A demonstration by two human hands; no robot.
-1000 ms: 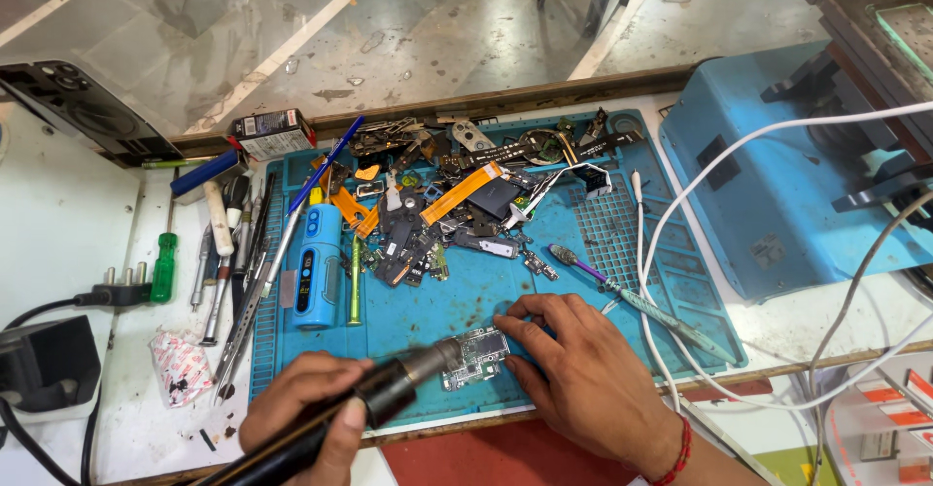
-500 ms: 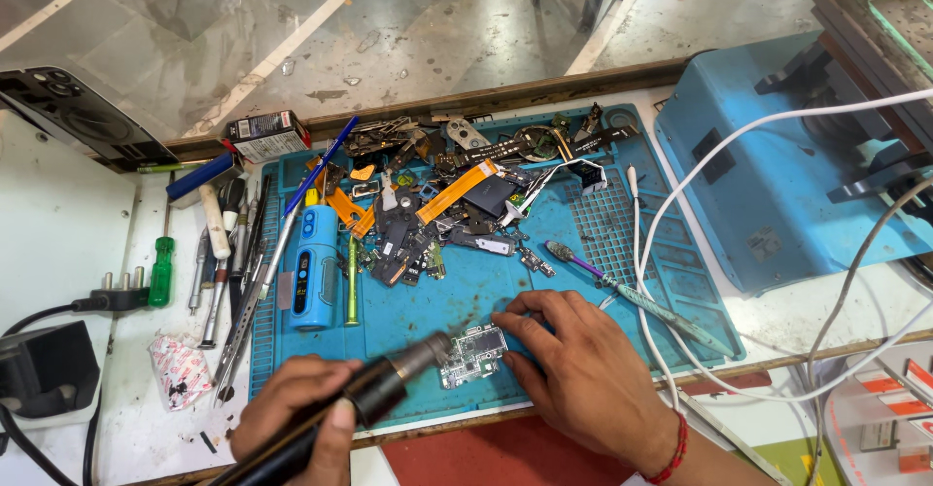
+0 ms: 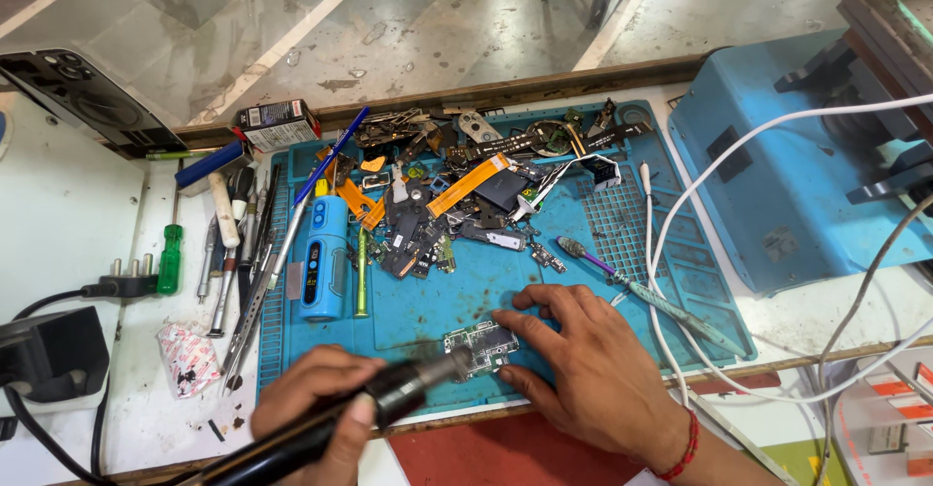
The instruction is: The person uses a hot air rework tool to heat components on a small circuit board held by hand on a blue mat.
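On the blue mat [image 3: 544,282], the right hand [image 3: 583,369] pins a small circuit board [image 3: 481,343] flat while the left hand's [image 3: 316,399] closed grip aims a black hot-air handpiece [image 3: 389,399] at its near edge; the board looks intact, so the work seems mid-way.

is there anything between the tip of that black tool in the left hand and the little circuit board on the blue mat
Nothing visible does. The left hand holds the black tool with its tip at the circuit board, which the right hand steadies on the blue mat.
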